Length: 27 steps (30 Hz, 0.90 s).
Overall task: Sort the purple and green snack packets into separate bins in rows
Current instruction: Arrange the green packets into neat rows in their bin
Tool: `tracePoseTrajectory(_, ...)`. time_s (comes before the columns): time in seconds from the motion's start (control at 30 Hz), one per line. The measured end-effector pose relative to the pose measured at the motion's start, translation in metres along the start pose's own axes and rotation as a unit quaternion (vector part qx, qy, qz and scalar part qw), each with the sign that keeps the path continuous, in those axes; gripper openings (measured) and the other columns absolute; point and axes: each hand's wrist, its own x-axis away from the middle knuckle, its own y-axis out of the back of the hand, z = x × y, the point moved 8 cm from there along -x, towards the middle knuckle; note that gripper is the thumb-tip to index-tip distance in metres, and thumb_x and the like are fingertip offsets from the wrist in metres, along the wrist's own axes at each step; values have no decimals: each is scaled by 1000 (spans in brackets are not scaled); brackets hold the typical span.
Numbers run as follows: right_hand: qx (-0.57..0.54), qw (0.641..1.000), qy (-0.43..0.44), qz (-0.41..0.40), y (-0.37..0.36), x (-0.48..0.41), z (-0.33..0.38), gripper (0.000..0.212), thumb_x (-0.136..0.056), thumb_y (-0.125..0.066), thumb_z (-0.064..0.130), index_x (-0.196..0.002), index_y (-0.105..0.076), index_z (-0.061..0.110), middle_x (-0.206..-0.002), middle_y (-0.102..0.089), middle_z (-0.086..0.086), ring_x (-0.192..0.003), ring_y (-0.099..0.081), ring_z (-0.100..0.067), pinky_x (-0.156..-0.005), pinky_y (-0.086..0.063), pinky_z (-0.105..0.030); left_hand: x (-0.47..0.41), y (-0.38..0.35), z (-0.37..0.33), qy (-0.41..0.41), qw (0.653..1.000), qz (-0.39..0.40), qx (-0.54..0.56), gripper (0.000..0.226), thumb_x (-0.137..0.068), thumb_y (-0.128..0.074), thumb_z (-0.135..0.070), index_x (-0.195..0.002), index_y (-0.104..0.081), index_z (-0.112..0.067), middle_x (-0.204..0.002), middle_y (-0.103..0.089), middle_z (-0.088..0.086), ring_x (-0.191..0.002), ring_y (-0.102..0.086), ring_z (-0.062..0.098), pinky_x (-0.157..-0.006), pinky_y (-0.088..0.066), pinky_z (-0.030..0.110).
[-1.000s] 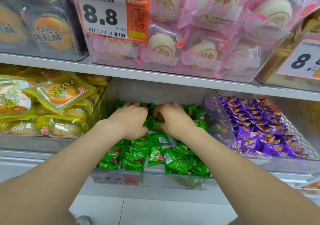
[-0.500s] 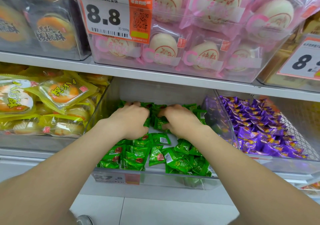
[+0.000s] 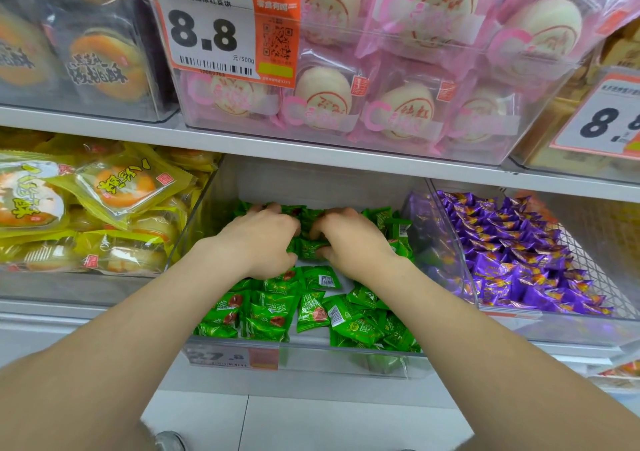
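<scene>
While the fingers of both hands curled onto the green packets between them, the left hand and right hand sat equally near, the row running crosswise at the back of the clear bin; purple packets lay right of the right hand in the neighbouring bin.

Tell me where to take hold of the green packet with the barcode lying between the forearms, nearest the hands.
Probably pinch its right end, coming from above right. The green packet lies flat, and bare bin floor shows beside that end; other packets crowd its left and front.
</scene>
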Motion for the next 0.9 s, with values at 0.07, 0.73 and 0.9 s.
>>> tracePoseTrajectory(0.07,-4,1000,-19,-9,4,0,-6,37,-80,-86,32,-113,-70,23,-114,-63,-10,-105,-62,-36,-87,-56,-40,1,1,0,-1,1000,-4,1,49,-94,-65,-43,-139,-55,-27,-134,-49,9,-129,-48,38,-105,-48,51)
tracePoseTrajectory(0.73,-20,998,-1,65,4,27,1,22,-76,-75,21,-97,-74,29,-91,-72,6,-93,-68,-22,-77,-58,-35,8,10,-6,-43,997,-49,42,22,-96,-67,-33,-117,-65,-27,-98,-50,-7,-96,-53,19,-85,-53,39)
tracePoseTrajectory(0.9,-102,994,-22,15,14,23,-5,8,-81,-74,17,-82,-76,25,-74,-73,8,-81,-68,-17,-83,-60,-38,9,12,-6,-47,996,-54,48,22,-95,-68,-30,-117,-66,-27,-102,-53,-7,-99,-55,18,-87,-55,40)
